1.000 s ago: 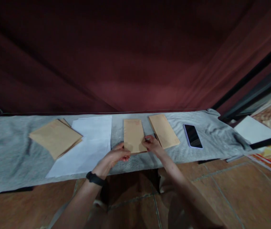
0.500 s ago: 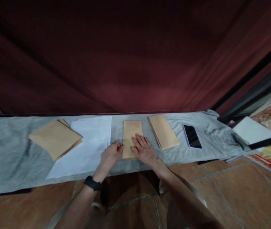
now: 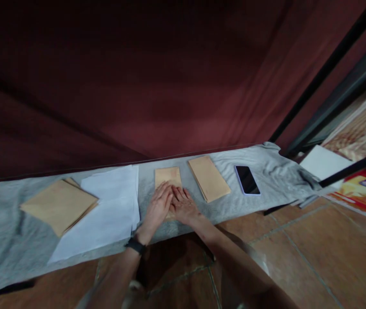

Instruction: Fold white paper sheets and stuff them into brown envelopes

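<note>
Both hands lay flat, fingers spread, gripping nothing — the left hand and right hand pressed side by side on a tan paper envelope lying on the soft, creased grey cloth. Just right of it sat a slim stack of similar envelopes, then a glossy black phone. White paper sheets and a squarer brown stack lay to the left.
</note>
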`<state>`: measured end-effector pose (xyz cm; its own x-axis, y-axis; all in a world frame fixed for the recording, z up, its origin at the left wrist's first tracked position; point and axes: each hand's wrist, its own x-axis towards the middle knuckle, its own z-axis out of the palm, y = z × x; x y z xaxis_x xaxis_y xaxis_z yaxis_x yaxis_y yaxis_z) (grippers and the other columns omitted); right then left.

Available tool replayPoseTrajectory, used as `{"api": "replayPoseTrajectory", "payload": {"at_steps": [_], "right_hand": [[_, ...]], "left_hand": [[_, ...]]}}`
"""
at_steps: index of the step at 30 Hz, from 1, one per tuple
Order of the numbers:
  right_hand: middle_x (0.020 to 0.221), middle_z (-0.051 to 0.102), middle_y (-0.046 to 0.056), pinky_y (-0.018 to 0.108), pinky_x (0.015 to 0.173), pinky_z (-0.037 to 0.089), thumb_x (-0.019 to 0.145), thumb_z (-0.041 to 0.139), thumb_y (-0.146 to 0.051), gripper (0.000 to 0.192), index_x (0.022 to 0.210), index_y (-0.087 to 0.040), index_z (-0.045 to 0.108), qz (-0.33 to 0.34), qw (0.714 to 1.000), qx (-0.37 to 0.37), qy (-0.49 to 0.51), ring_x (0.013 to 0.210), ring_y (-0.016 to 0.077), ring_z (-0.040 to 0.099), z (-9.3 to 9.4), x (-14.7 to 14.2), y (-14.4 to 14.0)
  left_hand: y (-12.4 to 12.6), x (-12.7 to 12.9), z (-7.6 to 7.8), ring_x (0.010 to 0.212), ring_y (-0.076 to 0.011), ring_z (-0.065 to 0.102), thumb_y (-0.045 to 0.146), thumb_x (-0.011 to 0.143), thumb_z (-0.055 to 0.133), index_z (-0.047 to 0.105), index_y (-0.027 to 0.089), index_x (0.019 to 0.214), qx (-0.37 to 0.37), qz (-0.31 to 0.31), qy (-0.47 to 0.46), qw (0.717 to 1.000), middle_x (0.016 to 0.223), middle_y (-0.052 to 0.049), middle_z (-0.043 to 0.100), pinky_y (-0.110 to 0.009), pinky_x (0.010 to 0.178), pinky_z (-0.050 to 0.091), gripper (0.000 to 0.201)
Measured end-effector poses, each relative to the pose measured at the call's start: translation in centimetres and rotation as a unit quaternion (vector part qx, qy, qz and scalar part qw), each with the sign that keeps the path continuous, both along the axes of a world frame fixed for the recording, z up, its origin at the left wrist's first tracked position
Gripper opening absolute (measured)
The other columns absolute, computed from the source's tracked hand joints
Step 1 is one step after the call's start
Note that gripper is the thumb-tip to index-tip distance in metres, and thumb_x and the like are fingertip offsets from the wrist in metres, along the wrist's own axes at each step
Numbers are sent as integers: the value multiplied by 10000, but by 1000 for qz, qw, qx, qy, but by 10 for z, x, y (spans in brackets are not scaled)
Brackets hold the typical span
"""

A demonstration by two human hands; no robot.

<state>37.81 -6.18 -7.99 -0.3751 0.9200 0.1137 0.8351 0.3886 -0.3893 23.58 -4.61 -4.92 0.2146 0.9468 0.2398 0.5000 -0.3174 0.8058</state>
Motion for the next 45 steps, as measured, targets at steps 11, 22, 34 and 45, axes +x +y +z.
{"api": "replayPoseTrajectory", "payload": {"at_steps": [11,22,34,45], "right_hand": [[1606,386,100,468,1229,234,1030,420,-420,515,1492,-198,456,12,1000,-18,12,1482,264,337,10,6,9],[1125,766,28,300,1003,466,886,490,-58,345,1001,-232,764,60,981,-96,156,1060,181,688,21,29,33],[1090,726,46,277,940,490,918,635,-213,156,1041,-203,730,116,973,-93,175,1038,171,665,26,52,7],[1068,687,44,358,979,462,948,566,-130,129,976,-204,668,84,993,4,81,1054,176,628,22,43,-6]], "left_hand": [[120,17,-15,1498,-256,327,492,929,463,563,179,1402,15,-87,177,980,1550,-128,473,-427,1253,139,576],[68,-3,-32,1529,-227,260,431,977,392,489,243,1477,7,-90,245,965,1595,-58,411,-439,1257,126,543],[-40,-46,-28,1482,-257,364,539,942,529,423,231,1524,30,-167,286,943,1591,-96,414,-460,1219,311,666],[-23,-42,-31,1310,-247,563,197,932,537,642,243,1306,59,-106,209,970,1378,-78,646,-472,1104,457,391]]}}
